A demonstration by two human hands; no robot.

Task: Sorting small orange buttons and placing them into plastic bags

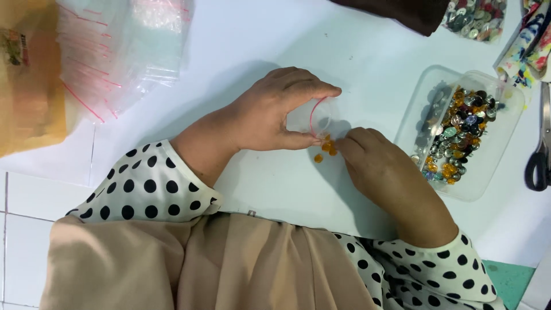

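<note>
My left hand (275, 112) holds a small clear zip bag (319, 117) with a red seal line, its mouth pinched wide between thumb and fingers. Several small orange beads (326, 148) lie on the white table just below the bag's mouth. My right hand (379, 169) rests on the table with its fingertips touching those beads; whether it pinches one between the fingers is hidden. Both wrists wear white sleeves with black dots.
A clear plastic tray (488, 172) of mixed colourful buttons stands right of my right hand. A stack of clear zip bags (115, 51) lies at the top left beside a brown envelope (28, 86). Black-handled scissors (539, 161) lie at the right edge. Another bag of buttons (476, 17) is at the top right.
</note>
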